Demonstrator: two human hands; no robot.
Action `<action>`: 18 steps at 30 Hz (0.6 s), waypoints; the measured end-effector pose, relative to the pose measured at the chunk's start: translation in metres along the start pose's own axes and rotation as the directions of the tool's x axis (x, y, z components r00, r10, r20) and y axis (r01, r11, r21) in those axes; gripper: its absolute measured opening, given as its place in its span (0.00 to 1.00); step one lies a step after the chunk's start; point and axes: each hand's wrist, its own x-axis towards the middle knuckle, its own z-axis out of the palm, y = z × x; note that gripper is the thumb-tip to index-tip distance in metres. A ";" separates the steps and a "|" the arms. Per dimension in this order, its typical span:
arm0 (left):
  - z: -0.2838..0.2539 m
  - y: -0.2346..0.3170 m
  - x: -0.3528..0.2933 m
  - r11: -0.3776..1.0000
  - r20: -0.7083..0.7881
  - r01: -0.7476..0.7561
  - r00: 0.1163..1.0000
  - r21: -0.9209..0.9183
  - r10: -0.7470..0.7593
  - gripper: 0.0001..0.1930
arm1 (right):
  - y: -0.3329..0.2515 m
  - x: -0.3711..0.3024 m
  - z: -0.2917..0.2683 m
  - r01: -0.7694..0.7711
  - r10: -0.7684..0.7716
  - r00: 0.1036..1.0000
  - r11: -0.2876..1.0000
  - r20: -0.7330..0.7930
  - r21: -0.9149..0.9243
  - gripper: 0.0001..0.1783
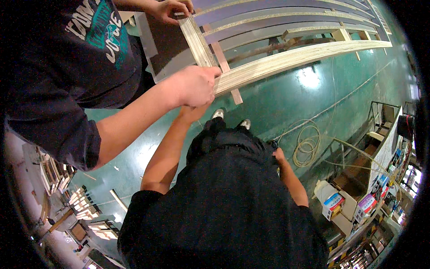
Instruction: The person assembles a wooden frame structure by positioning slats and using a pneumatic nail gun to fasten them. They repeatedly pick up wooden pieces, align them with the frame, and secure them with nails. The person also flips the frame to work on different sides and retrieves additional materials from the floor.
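Note:
A long plywood rail (304, 58) meets a shorter plywood end piece (197, 40) at the near corner of a slatted wooden frame. My left hand (195, 112) is at this corner, its fingers mostly hidden behind a co-worker's hand (195, 87), which presses on the joint. The co-worker's other hand (172, 10) grips the far end of the short piece. Low at my right side, my right hand (278, 155) is closed round a dark hand tool (273, 144), only partly visible. A pale hose runs from near it. A thin reddish wood strip (227, 71) passes beneath the corner.
Coils of pale hose (307, 145) lie on the green floor (264, 110) to the right. Beyond them stands a cluttered workbench (380, 148) with small boxes (333, 204). Stacked timber pieces (83, 201) are at lower left. The co-worker (67, 80) stands close on my left.

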 end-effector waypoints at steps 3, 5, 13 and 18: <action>0.001 -0.003 0.002 0.998 0.058 0.052 0.997 -0.041 -0.049 0.24 | 0.045 0.018 0.020 0.026 -0.025 1.000 0.996 -0.012 0.082 0.18; -0.003 0.004 0.002 0.998 0.062 0.061 0.996 -0.024 -0.059 0.29 | 0.060 0.028 0.027 -0.002 -0.024 0.996 0.952 0.080 0.305 0.19; 0.000 0.009 -0.003 0.993 -0.044 0.051 0.997 -0.111 -0.056 0.43 | 0.018 0.014 0.008 0.023 -0.036 0.998 0.965 0.043 0.262 0.19; 0.001 0.007 -0.006 0.982 -0.074 0.034 0.996 -0.185 -0.048 0.45 | -0.011 0.000 -0.013 0.062 -0.082 0.991 0.984 0.110 0.168 0.19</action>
